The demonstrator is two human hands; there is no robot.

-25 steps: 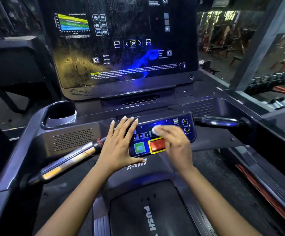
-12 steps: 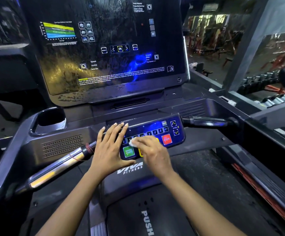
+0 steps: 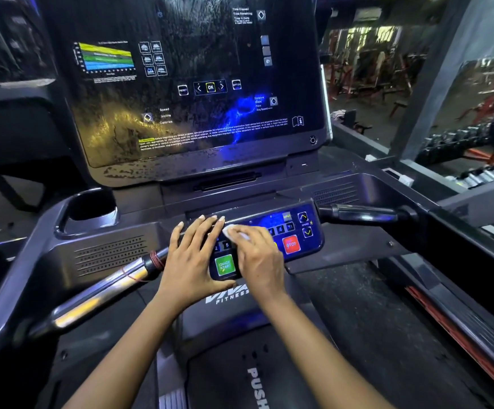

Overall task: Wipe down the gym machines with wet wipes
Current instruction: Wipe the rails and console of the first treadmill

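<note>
I stand at a black treadmill whose blue button panel point(image 3: 298, 231) carries a green quick-start key point(image 3: 225, 264) and a red stop key point(image 3: 291, 244). My right hand point(image 3: 259, 261) presses a small white wet wipe point(image 3: 234, 232) onto the panel's upper middle, fingers closed over it. My left hand point(image 3: 194, 261) lies flat with fingers spread on the panel's left end, touching the right hand's fingertips. Above rises the big dark console screen point(image 3: 195, 84), streaked with moisture.
A chrome handlebar point(image 3: 104, 290) slants off to the lower left and a black grip point(image 3: 363, 215) sticks out right of the panel. A cup holder point(image 3: 92, 205) sits at the left. Dumbbell racks point(image 3: 461, 149) and red machines fill the right background.
My right hand slid the wipe leftward across the panel from near the red key, then slightly upward. The left hand stayed flat on the left end. The camera view shifted.
</note>
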